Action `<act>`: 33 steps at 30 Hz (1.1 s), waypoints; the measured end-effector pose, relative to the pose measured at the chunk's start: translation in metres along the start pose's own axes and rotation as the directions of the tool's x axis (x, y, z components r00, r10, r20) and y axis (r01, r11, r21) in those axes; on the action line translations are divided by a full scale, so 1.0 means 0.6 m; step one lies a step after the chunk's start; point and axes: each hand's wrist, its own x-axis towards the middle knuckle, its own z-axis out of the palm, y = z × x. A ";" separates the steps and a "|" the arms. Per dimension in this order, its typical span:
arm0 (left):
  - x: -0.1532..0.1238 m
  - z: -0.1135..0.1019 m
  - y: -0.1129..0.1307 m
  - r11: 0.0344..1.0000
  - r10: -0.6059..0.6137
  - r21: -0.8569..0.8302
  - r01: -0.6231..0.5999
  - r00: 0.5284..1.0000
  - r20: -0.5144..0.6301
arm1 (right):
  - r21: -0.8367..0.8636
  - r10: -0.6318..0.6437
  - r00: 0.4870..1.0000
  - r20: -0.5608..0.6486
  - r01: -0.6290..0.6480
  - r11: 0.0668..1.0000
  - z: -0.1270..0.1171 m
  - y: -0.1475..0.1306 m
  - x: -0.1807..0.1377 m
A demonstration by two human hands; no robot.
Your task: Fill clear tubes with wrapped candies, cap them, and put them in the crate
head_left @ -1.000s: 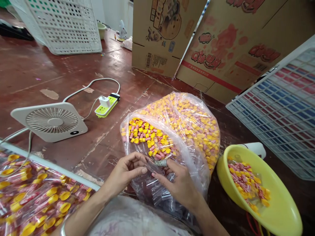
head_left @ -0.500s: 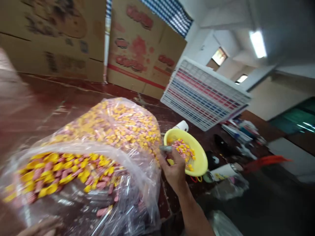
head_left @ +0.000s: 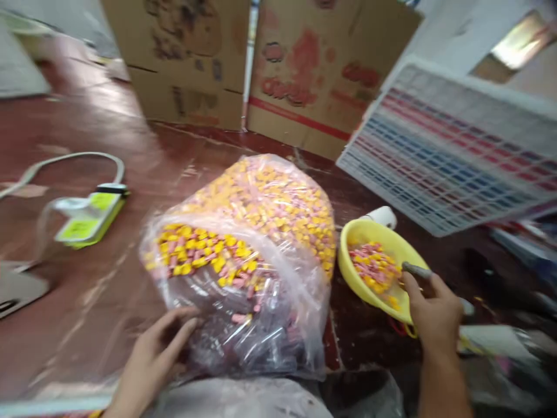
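A large clear plastic bag (head_left: 300, 342) lies on its side, its mouth facing me, filled with small pink and yellow pieces (head_left: 204, 249). My left hand (head_left: 156, 348) is at the bag's near left edge, fingers extended and apart, fingertips touching the plastic. To the right, a yellow bowl (head_left: 347, 273) tilts and holds more of the pink and yellow pieces. Over its right rim is my right hand (head_left: 435, 310), thumb and index fingertips drawn close together. A grey covering shows along the index finger; I cannot make out what sits between the tips.
Behind the bag stand cardboard panels (head_left: 296, 75). A white plastic crate (head_left: 444, 151) leans at the right, with a white roll (head_left: 383, 216) below it. At left lies a yellow-green power strip (head_left: 93, 215) with a white cable (head_left: 73, 157) on the red floor (head_left: 126, 296).
The view has swung left, bringing the power strip into sight. My right hand has passed from the bowl's left side to its right rim. More of my left hand shows at the bag.
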 end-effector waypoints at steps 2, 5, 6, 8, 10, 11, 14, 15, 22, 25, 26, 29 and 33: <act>-0.006 0.001 -0.012 0.992 0.034 0.126 -0.030 0.999 -0.028 | 0.046 -0.143 0.980 0.135 0.138 0.989 0.029 -0.048 -0.037; -0.007 0.012 -0.017 0.936 0.160 0.300 -0.182 0.982 0.096 | 0.199 -0.412 0.830 0.376 0.362 0.911 0.064 -0.128 -0.097; -0.007 0.016 -0.016 0.911 0.196 0.333 -0.242 0.967 0.165 | 0.233 -0.463 0.765 0.447 0.401 0.886 0.073 -0.151 -0.115; -0.010 0.026 -0.010 0.854 0.262 0.369 -0.366 0.916 0.302 | 0.235 -0.494 0.671 0.552 0.444 0.865 0.087 -0.179 -0.141; -0.011 0.038 -0.004 0.769 0.352 0.385 -0.510 0.841 0.410 | 0.192 -0.467 0.669 0.578 0.445 0.875 0.097 -0.185 -0.155; -0.010 0.046 -0.001 0.705 0.407 0.393 -0.591 0.790 0.458 | 0.176 -0.448 0.702 0.554 0.427 0.887 0.099 -0.180 -0.159; -0.001 0.077 0.005 0.420 0.568 0.359 -0.834 0.550 0.612 | 0.175 -0.383 0.821 0.424 0.341 0.924 0.096 -0.150 -0.167; 0.003 0.091 0.007 0.309 0.609 0.312 -0.898 0.439 0.661 | 0.177 -0.365 0.836 0.410 0.320 0.931 0.091 -0.138 -0.170; 0.014 0.188 0.024 -0.095 0.598 0.088 -0.992 0.014 0.802 | 0.061 -0.300 0.761 0.575 0.326 0.943 0.051 -0.098 -0.218; 0.019 0.205 0.025 -0.068 0.580 0.140 -0.988 0.075 0.811 | 0.025 -0.219 0.766 0.604 0.257 0.966 0.052 -0.093 -0.239; 0.021 0.204 0.023 -0.052 0.580 0.152 -0.987 0.094 0.809 | 0.044 -0.187 0.777 0.602 0.202 0.978 0.056 -0.091 -0.244; 0.034 0.186 0.011 0.010 0.571 0.203 -0.979 0.173 0.803 | 0.174 -0.072 0.802 0.593 -0.040 0.984 0.071 -0.086 -0.250; 0.055 0.139 -0.009 0.104 0.559 0.280 -0.954 0.289 0.777 | 0.325 0.015 0.832 0.555 -0.234 0.916 0.095 -0.087 -0.248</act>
